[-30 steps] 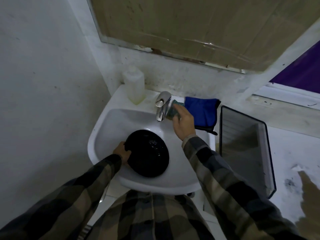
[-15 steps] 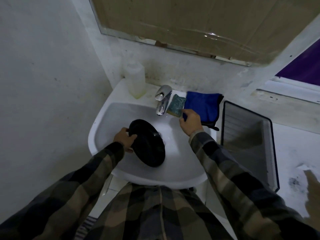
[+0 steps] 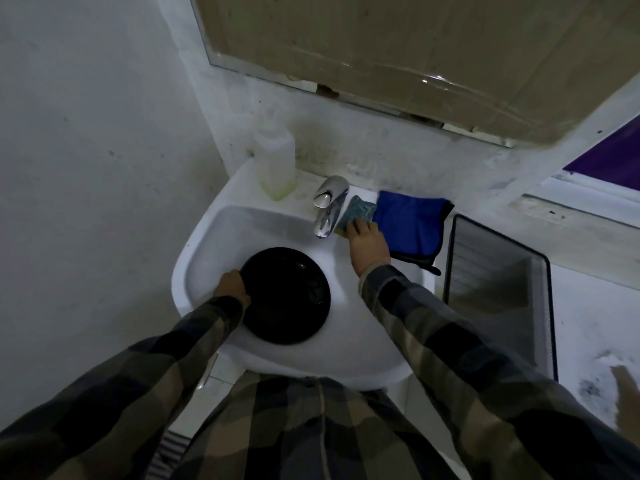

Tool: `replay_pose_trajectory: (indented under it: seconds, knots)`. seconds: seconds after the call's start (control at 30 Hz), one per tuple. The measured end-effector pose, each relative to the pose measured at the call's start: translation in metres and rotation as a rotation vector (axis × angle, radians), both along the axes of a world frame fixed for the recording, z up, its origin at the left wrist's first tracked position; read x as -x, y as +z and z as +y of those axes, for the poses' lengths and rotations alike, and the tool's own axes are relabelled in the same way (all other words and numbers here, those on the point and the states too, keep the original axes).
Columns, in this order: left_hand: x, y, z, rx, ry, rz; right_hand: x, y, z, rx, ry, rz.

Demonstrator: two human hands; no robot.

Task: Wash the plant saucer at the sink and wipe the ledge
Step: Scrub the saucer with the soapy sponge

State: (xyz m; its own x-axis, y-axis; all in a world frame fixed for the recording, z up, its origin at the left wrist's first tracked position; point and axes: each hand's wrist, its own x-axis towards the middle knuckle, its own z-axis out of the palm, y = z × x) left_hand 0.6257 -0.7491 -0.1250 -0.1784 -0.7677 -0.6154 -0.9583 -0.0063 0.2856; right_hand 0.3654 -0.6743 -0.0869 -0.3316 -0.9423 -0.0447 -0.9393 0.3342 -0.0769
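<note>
Saucer (black) sits in the sink, left hand gripping its rim, right hand resting fingers on the sponge.

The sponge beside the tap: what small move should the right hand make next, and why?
Probably lift the sponge and carry it to the saucer: the right hand touches its near end, and the left hand holds the saucer by its rim in the sink.
</note>
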Motion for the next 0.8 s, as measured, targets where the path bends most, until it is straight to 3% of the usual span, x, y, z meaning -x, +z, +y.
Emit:
replay_pose_trajectory:
  seconds: [0.3,0.4,0.57,0.8]
  knots:
    - [-0.001,-0.006,0.007,0.021,-0.074,-0.151,0.019,0.01,-0.016,-0.065,0.101,0.027]
    - [0.0,-0.006,0.006,0.015,-0.056,-0.135,0.025,0.013,-0.023,0.03,0.006,-0.157]
    - [0.0,-0.005,0.006,-0.016,-0.092,-0.099,0.021,0.031,-0.02,0.305,-0.336,-0.586]
    - [0.01,0.018,0.008,0.067,-0.096,-0.058,0.03,0.053,-0.01,0.382,-0.594,-0.952]
